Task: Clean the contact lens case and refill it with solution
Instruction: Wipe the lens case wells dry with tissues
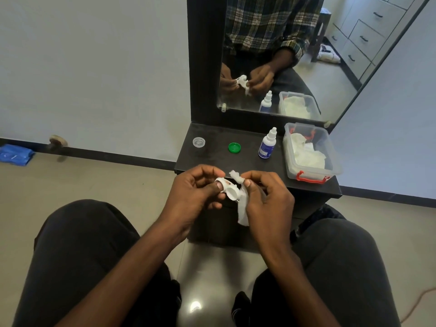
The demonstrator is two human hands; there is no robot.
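A seated person's left hand (198, 192) pinches a small white plastic contact lens case (230, 190) above the lap, while the right hand (266, 197) pinches a crumpled white tissue (243, 208) against it; this looks like the wiping step. Refilling comes next, calling for the white dropper bottle of solution (267, 145), upright beyond the right hand. Beyond the left hand lie a green cap (234, 147) and a clear cap (199, 142); a clear plastic box (330, 159) stands past the right.
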